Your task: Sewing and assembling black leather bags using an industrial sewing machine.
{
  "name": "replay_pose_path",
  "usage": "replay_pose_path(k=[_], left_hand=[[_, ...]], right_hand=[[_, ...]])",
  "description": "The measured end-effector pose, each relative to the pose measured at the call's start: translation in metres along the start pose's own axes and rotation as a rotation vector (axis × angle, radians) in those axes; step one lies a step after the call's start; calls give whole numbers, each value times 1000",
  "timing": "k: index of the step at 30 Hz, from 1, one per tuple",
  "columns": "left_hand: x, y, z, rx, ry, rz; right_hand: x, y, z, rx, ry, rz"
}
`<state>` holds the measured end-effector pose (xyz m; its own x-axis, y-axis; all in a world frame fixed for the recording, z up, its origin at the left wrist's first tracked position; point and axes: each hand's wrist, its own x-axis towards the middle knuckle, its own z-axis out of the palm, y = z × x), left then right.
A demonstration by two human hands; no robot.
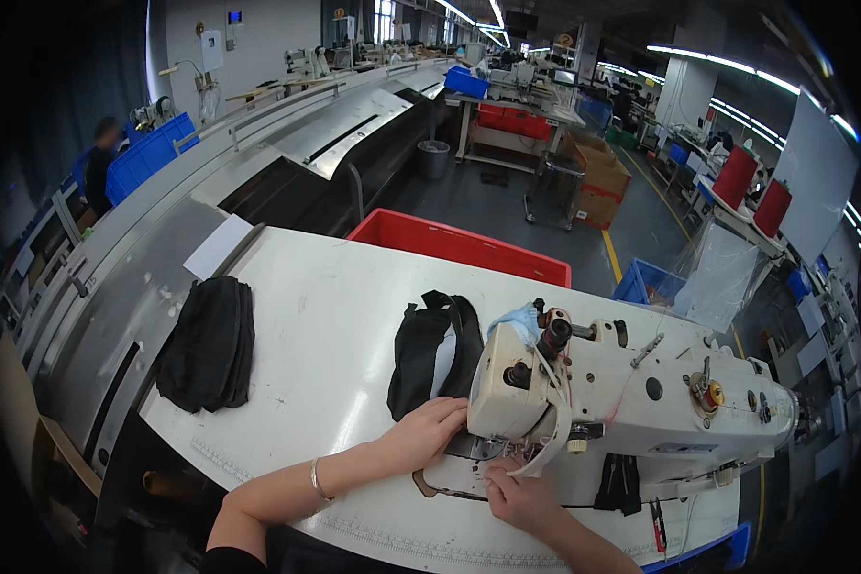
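A white sewing machine (631,387) stands on the right half of a white table (316,316). My left hand (429,437) lies beside the machine head, just left of the needle area. Its fingers are stretched out toward the head, their tips partly hidden by it. My right hand (517,495) is in front of the presser foot, thumb and fingers pinched together; whatever they hold is too small to make out. Right behind my left hand lies a folded black fabric piece (421,359) with a grey panel. A stack of black fabric pieces (209,344) lies at the table's left.
Black strips (620,483) and red-handled snips (658,526) lie right of my right hand. A light blue cloth (518,322) sits on the machine head. Behind the table stands a red bin (459,249). A metal worktop (340,129) runs along the left; red thread cones (735,177) stand at right.
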<state>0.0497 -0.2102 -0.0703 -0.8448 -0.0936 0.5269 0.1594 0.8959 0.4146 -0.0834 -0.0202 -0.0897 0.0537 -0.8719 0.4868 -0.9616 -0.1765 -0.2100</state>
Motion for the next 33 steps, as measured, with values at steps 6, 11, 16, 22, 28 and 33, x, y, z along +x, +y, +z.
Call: replay_pose_path(k=[6,11,16,22,28,33], left_hand=[[29,30,-28,513,-586,-350],[-6,61,-41,-28,-505,114],[-26,59,-73,-330,-805,-219],[-75,39,-83,-468,-344,-493],[-80,69,-96,-133,-263,-580],[-39,136,-119,-143,-223,-5]], right_hand=[[18,-15,-13,51,196,-160],[15,-87,-40,1119,-13,701],[4,-54,-67,913,-520,783],[-33,-37,-74,408,-248,608],[-20,-59,-93,348,-221,548],[16,-91,-104,361,-145,87]])
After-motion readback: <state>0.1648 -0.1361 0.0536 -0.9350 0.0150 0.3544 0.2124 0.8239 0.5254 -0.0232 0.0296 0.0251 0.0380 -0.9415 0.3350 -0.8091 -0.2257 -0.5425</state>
